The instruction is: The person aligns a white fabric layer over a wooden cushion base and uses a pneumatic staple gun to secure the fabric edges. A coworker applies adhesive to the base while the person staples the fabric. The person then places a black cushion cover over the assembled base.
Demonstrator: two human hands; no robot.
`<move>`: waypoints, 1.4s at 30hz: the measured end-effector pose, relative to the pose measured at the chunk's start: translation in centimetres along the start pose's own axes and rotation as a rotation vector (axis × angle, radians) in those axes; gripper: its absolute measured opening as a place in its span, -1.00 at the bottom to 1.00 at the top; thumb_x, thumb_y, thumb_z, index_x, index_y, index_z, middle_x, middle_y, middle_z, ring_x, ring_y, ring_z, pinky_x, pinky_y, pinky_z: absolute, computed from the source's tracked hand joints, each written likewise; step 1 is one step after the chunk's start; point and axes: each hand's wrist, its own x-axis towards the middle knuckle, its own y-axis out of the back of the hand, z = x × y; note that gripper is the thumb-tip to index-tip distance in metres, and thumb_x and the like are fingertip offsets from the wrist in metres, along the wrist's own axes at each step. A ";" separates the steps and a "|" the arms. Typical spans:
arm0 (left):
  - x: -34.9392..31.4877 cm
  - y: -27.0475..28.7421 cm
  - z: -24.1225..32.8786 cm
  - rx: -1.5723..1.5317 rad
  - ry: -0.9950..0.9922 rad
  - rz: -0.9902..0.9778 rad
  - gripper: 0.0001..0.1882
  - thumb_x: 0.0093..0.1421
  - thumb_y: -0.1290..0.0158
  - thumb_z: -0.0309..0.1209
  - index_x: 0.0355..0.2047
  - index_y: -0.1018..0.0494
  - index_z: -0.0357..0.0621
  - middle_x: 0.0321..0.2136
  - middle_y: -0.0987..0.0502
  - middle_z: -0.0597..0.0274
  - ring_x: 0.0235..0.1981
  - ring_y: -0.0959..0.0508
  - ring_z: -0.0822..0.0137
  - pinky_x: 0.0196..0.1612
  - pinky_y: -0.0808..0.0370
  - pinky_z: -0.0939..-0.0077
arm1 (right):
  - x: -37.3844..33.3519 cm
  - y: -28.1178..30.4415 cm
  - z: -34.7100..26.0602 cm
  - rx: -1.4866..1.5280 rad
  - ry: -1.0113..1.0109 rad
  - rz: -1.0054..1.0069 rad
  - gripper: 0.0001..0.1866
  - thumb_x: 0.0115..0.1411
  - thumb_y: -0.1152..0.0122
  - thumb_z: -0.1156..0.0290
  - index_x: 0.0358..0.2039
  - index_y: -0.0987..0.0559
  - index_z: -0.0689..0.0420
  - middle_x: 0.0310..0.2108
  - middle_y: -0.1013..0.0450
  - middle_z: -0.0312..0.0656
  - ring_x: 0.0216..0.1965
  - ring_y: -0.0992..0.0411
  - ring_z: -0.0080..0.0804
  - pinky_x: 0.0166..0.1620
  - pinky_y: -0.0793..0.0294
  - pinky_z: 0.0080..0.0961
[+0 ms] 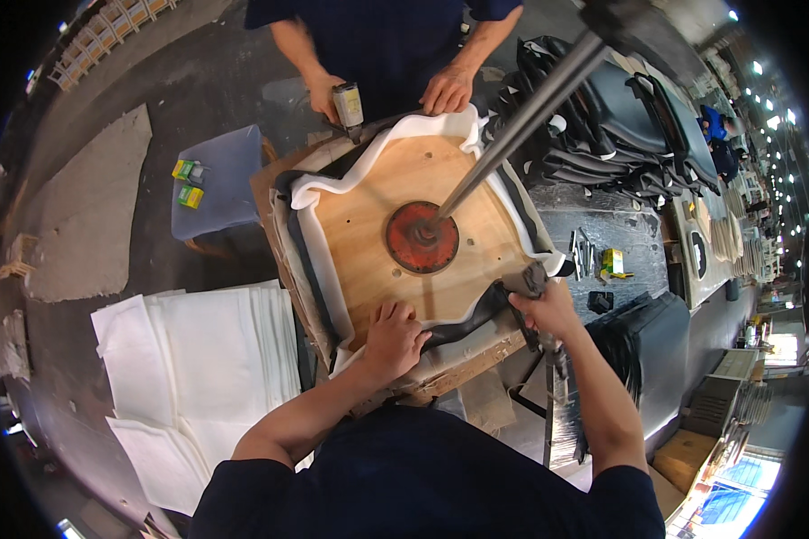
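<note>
A square plywood board [360,260] lies in front of me, with white padding [319,269] and a black cover [466,327] turned up around its edges. At its near edge, my left hand [395,341] is closed on the fold of the black cover, fingertips over the wood. My right hand [548,313] grips a staple gun [532,280] at the board's near right corner. A red round plate [403,235] on a slanting metal rod [523,121] rests on the board's middle.
Across from me, a co-worker's hand holds another staple gun [348,104]; their other hand [447,90] rests on the far edge. White sheets [207,359] are stacked at left, near a grey seat [229,171]. Black covers [616,117] and a black pile [661,346] stand at right.
</note>
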 end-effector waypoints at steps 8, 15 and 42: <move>0.3 -1.1 -0.5 -0.096 0.185 0.073 -0.80 0.20 -0.38 -0.27 -0.46 -0.68 -0.10 -0.13 -0.47 0.21 0.06 -0.41 0.07 0.16 -0.28 0.03 | -7.1 -8.1 -2.4 0.382 -0.061 -0.169 -0.65 0.33 -0.53 0.38 0.00 -0.63 0.30 -0.43 -0.55 -0.30 -0.60 -0.47 -0.56 -0.56 -0.45 -0.49; 0.5 -1.6 -0.7 -0.134 0.238 0.099 -0.76 0.23 -0.33 -0.24 -0.43 -0.70 -0.14 -0.10 -0.49 0.23 0.14 -0.41 0.06 0.24 -0.23 0.01 | -7.1 -11.9 -4.5 0.280 -0.082 -0.159 -0.75 0.39 -0.47 0.31 -0.10 -0.69 0.23 -0.51 -0.53 -0.37 -0.60 -0.43 -0.63 -0.52 -0.41 -0.53; 6.7 -2.9 3.9 -0.137 0.051 0.125 -0.67 0.11 -0.44 -0.27 -0.16 -0.64 -0.06 -0.12 -0.55 0.07 0.04 -0.49 -0.05 0.12 -0.39 -0.01 | -7.2 -6.0 4.4 0.574 0.123 0.090 -0.68 0.38 -0.50 0.39 0.07 -0.67 0.21 -0.44 -0.55 -0.40 -0.61 -0.42 -0.65 -0.55 -0.41 -0.55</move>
